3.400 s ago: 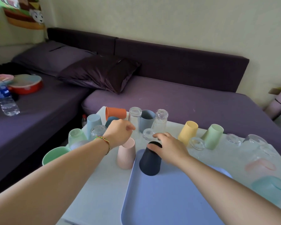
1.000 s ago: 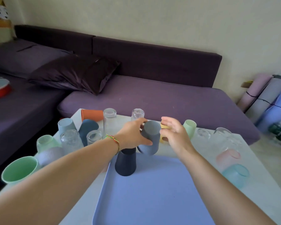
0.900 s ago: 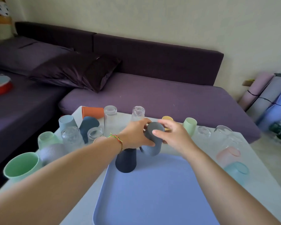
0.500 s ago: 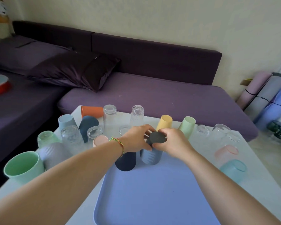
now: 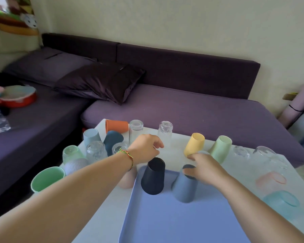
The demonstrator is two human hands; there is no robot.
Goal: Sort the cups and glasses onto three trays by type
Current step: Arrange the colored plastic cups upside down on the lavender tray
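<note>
The upturned grey-blue cup [image 5: 184,188] on the tray [image 5: 182,221], beside the dark cup [image 5: 154,178], is being touched at its base by the relaxed fingers [image 5: 196,157] of the right hand [image 5: 206,171], nothing is being held by the loosely curled left hand [image 5: 146,148], and the cup's wall, seemingly light, stiff plastic, is being judged the safest hold.

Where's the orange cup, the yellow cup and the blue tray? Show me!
orange cup [image 5: 117,126], head view, on the middle of its side, as it lies tipped over.
yellow cup [image 5: 194,144], head view, on the middle of its wall.
blue tray [image 5: 174,223], head view, on its bare floor.
</note>
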